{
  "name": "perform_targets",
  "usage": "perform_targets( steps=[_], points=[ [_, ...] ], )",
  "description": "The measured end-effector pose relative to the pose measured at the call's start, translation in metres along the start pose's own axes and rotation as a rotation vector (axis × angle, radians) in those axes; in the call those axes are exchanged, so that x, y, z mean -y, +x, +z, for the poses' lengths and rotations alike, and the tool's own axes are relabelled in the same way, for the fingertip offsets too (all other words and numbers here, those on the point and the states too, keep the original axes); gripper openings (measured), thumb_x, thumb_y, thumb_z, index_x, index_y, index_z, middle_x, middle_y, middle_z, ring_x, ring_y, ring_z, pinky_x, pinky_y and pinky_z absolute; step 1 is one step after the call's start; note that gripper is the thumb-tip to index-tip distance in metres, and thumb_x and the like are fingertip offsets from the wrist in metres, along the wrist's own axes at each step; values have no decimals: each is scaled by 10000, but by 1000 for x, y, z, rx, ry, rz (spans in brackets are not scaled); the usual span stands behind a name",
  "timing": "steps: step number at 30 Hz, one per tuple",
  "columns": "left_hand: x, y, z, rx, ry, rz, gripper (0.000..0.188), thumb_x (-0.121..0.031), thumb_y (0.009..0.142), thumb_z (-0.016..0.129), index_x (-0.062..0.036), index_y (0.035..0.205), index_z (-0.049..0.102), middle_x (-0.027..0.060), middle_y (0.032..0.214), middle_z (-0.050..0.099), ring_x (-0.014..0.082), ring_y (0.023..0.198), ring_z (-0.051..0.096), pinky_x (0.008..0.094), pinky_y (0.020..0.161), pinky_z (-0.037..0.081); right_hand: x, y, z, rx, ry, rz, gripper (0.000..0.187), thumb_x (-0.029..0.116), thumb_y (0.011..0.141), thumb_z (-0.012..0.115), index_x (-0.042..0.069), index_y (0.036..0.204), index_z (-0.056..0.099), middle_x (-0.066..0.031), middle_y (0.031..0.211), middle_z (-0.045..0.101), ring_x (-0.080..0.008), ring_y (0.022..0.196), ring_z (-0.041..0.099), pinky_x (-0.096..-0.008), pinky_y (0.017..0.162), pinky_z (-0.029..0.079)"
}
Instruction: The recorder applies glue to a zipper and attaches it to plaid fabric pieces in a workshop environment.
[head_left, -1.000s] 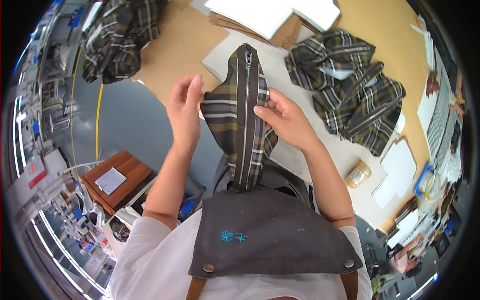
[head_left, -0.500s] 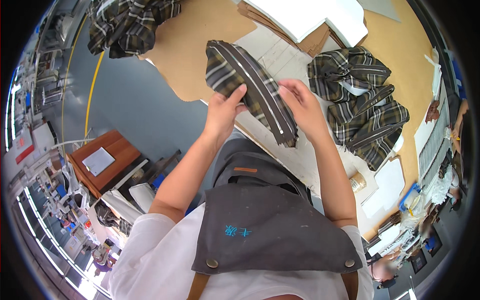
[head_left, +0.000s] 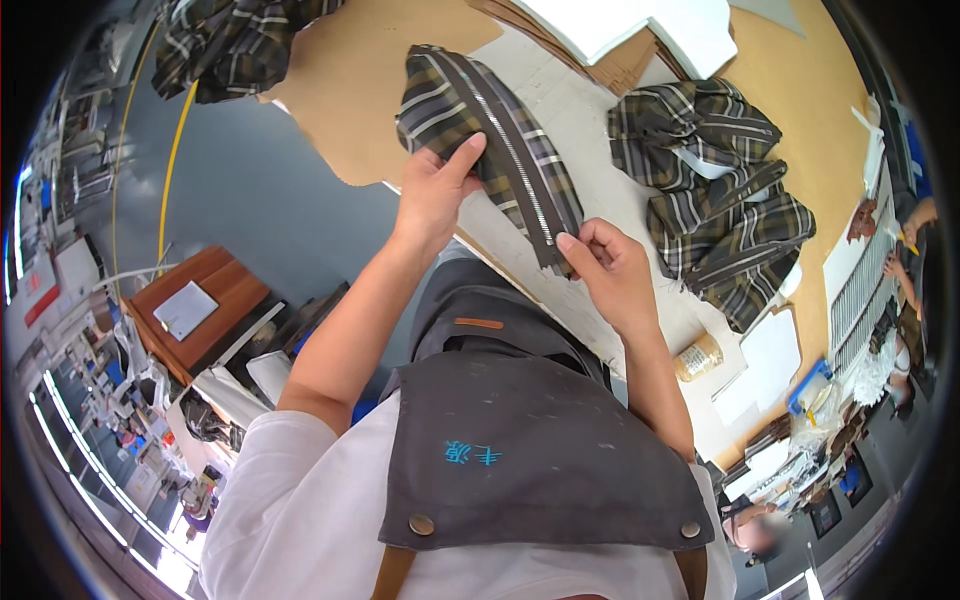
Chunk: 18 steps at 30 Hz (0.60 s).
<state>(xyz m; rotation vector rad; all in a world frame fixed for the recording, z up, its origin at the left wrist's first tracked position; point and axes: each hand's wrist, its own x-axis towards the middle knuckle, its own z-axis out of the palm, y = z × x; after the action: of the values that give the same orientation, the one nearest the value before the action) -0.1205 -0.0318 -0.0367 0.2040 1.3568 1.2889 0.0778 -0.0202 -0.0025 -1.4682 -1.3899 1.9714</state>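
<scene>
Between my hands is a curved plaid fabric piece [head_left: 500, 150] in black, olive and white, with a metal zipper [head_left: 515, 150] on dark tape running along its length. My left hand [head_left: 435, 190] grips its left edge near the middle, thumb on top and fingers underneath. At the near right end, my right hand [head_left: 610, 270] pinches the corner by the zipper's end between thumb and fingers. The piece is held just above the table's near edge. To the right lies a heap of similar plaid zippered pieces [head_left: 740, 220], loosely overlapped.
Brown paper [head_left: 370, 100] covers the table's left part. White pattern sheets [head_left: 640, 35] lie on brown card at the back. A tape roll [head_left: 698, 357] sits near my right forearm. More plaid fabric [head_left: 230, 50] lies far left. A wooden desk [head_left: 205, 310] stands left; people work far right.
My right hand has moved down from the piece's right edge to its near end and now pinches the corner. My left hand has shifted slightly up and left with the fabric.
</scene>
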Motion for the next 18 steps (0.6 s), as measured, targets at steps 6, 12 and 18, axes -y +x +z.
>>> perform_targets(
  steps=[6,12,18],
  points=[
    [-2,-32,4,-4,202,-74,360,-312,786,636,21,831,510,63,774,572,104,648,523,260,588,487,8,-1,3,-105,176,60,201,125,831,582,32,673,500,28,598,488,-22,524,430,-181,474,373],
    [-5,-74,14,314,358,-267,205,-192,827,591,7,790,559,32,691,567,97,640,538,209,539,405,5,0,10,-99,251,24,167,126,830,583,28,706,529,22,608,502,-31,530,445,-184,475,383],
    [-2,-72,17,311,303,-212,110,-118,829,579,-11,811,567,23,689,563,90,632,536,211,548,401,7,-2,9,-79,195,53,195,180,841,574,30,720,543,25,570,487,-38,490,462,-177,441,351]
  ],
)
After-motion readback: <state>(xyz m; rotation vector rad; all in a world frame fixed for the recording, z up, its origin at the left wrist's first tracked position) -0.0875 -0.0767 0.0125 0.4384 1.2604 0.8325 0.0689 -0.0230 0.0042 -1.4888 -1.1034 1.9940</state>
